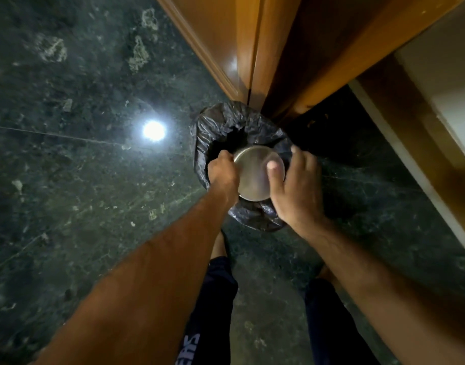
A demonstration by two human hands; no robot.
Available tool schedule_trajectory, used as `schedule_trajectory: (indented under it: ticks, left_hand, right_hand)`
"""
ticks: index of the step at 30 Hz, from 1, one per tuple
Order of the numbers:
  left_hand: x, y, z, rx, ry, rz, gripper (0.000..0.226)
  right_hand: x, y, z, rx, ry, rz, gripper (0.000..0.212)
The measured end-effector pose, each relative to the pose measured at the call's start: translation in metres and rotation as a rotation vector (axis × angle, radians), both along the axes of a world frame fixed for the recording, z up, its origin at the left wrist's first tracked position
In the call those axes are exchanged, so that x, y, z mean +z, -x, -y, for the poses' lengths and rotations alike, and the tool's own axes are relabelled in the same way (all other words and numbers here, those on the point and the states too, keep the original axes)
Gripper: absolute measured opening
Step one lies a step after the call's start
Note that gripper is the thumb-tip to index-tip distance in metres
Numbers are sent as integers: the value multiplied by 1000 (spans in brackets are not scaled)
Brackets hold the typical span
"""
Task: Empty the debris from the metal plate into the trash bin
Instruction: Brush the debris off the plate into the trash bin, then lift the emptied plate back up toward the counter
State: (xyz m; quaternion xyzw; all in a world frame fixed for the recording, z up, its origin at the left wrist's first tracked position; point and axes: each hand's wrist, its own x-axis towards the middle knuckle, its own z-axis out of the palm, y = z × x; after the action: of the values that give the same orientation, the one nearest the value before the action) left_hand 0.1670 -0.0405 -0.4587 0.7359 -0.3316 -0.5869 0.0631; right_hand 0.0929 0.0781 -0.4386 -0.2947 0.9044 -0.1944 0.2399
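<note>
Head view, looking down: round, shiny steel metal plate [255, 177], turned underside-up and held directly over the mouth of a round trash bin lined with a crinkled black plastic bag [221, 125]. Left hand [223, 175] clenched on the plate's left rim; right hand [297, 185] grasping the right rim, thumb lying flat across the upturned base. Bin stands on a dark green marbled stone floor [81, 167], close against a glossy brown wooden door frame [252, 48]; a ceiling lamp's reflection [153, 130] glares on the floor to its left. Debris itself not visible; the plate hides its own face. Handling, as judged: plate light, rigid, smooth and likely slippery, not fragile; best held at opposite rim edges, as here. Tipping appears underway or nearly finished.
</note>
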Motion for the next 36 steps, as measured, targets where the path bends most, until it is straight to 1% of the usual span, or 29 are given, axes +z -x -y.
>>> schedule_trajectory:
  ticks: [1,2,4,5,6,7,8,10,11,14,16,17,20,25,28,30,32,34,36]
  left_hand:
    - [3,0,-1,-64,53,-10,28]
    - [7,2,-3,-143,123,-37,29]
    - [20,1,-10,-370,338,-155,35]
    - [26,-3,-13,-510,465,-212,37]
    - [30,-7,-16,-640,586,-243,36]
    - [35,-11,-18,-737,690,-252,33]
    - [38,-16,-21,-788,765,-250,31]
    - [47,-20,-27,-755,865,-232,30]
    - [52,-22,-30,-695,899,-199,29]
    - [83,-24,-37,-503,928,-130,25]
    - [111,-27,-40,-383,835,-135,24]
    - [133,-28,-39,-354,790,-155,24]
    - [199,-32,-38,-355,750,-173,24]
    - [302,-29,-25,-354,811,-181,32]
    - [368,-21,-17,-335,858,-212,27]
    - [414,-14,-16,-315,880,-235,23]
    - [452,-3,-22,-284,898,-265,22]
    - [485,13,-30,-312,914,-295,22]
    - [511,36,-41,-371,951,-331,30]
  right_hand:
    - [4,2,2,-229,-40,115,68]
    - [14,6,6,-438,-78,306,70]
    - [25,18,13,-767,-116,781,79]
    - [29,24,15,-853,-112,977,76]
    - [32,29,15,-895,-88,1097,67]
    - [36,31,14,-899,-56,1147,52]
    - [40,31,13,-884,-27,1162,36]
    - [49,29,9,-820,28,1129,13]
    - [53,26,6,-790,61,1108,13]
    - [87,15,-2,-706,221,1140,40]
    - [117,7,-7,-660,307,1136,45]
    - [139,6,-7,-645,333,1101,46]
    - [202,1,-10,-632,386,1045,44]
    - [301,-2,-5,-544,466,975,46]
    - [358,3,2,-489,516,959,51]
    - [400,9,3,-450,567,939,50]
    - [436,16,-2,-415,602,882,48]
    - [467,29,-12,-416,609,814,52]
    - [489,47,-25,-408,610,738,53]
